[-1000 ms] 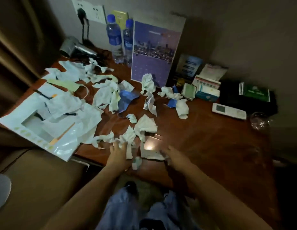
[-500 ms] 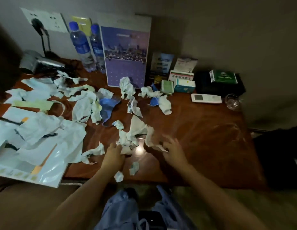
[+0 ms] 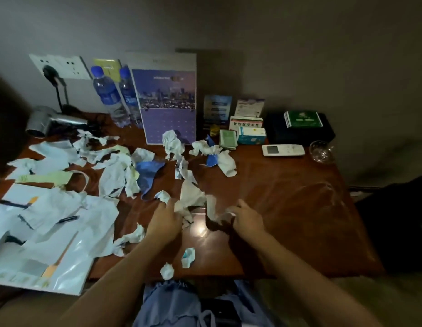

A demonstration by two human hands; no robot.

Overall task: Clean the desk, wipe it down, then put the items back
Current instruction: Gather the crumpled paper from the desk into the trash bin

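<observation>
A brown wooden desk (image 3: 287,208) is strewn with several crumpled white tissues and paper scraps. My left hand (image 3: 164,223) grips a bunch of crumpled tissue (image 3: 191,197) near the desk's front middle. My right hand (image 3: 246,218) pinches a torn white paper scrap (image 3: 213,207) just to the right of that bunch. Two small tissue balls (image 3: 188,257) lie near the front edge between my arms. A blue scrap (image 3: 149,171) lies among more tissues at centre left.
A white plastic bag (image 3: 52,234) overhangs the front left. At the back stand two water bottles (image 3: 108,97), a calendar (image 3: 168,107), a hair dryer (image 3: 49,121), medicine boxes (image 3: 248,131), a remote (image 3: 283,150), a black box (image 3: 299,131) and a glass (image 3: 322,152).
Both hands have moved forward and up on the desk, gathering the tissue bunch between them. The view has shifted right, and two small tissue pieces now lie near the front edge.
</observation>
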